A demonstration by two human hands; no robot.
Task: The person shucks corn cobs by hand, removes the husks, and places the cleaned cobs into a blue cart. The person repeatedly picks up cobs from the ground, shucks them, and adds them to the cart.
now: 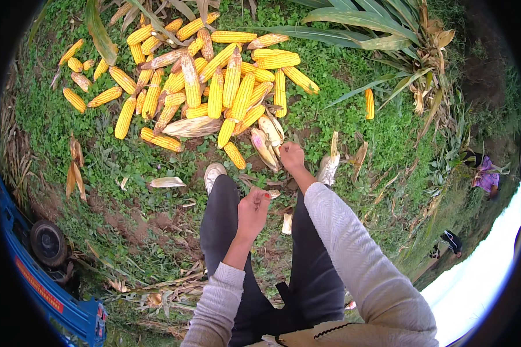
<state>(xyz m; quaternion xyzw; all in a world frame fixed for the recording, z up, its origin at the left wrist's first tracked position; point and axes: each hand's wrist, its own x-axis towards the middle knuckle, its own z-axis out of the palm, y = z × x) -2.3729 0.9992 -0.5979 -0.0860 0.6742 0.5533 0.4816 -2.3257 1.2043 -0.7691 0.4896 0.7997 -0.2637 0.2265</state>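
A heap of husked yellow corn cobs (pixel 241 97) lies on the weedy ground before me, some of them brownish or mouldy. At its near edge, pale ears still in their husks (pixel 265 147) lie close together. My right hand (pixel 291 156) is at the near right side of these ears, its fingers curled; whether it grips a husk I cannot tell. My left hand (pixel 254 208) is held above the ground between my legs, fingers bent together, with no object visible in it. A small pale husk piece (pixel 274 194) shows just beyond its fingertips.
My shoes (pixel 328 169) stand just short of the heap. Cut corn stalks (pixel 430 65) lie at the upper right, near a lone cob (pixel 369 104). A blue vehicle (pixel 47 282) with a black wheel (pixel 48 243) is at lower left. People (pixel 486 173) are farther off at right.
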